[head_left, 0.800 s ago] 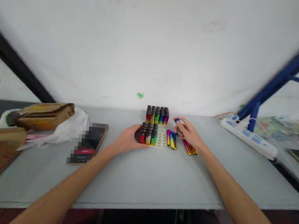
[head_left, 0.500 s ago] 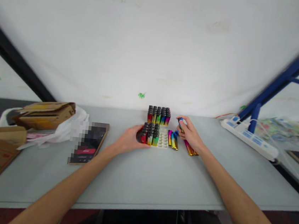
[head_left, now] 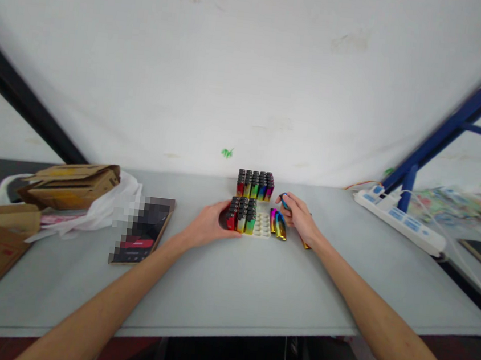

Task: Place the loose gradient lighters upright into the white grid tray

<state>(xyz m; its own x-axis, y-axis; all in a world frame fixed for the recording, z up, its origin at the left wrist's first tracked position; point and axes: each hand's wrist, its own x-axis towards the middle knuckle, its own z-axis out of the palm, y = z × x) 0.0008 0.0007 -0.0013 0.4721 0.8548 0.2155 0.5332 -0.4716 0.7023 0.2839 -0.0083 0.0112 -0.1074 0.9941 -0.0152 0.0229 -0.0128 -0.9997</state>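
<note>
My left hand is curved round the left side of a white tray, thumb in front and fingers behind. Upright lighters with black tops, in red, yellowish and green rows, fill the tray's left part; round sockets show bare on its right. My right hand is closed on a blue lighter, held just right of the tray. Several loose shiny lighters in pink, blue and gold lie between the tray and that hand. A gold end of another shows under my right wrist.
Behind the tray stands a full block of lighters. To the left are a phone, a white plastic bag and cardboard boxes. A white power strip lies at the right beside a blue metal frame.
My right hand has moved left and slightly down with the blue lighter, closer to the tray, and now covers most of the loose lighters under it. My left hand stays in place.
</note>
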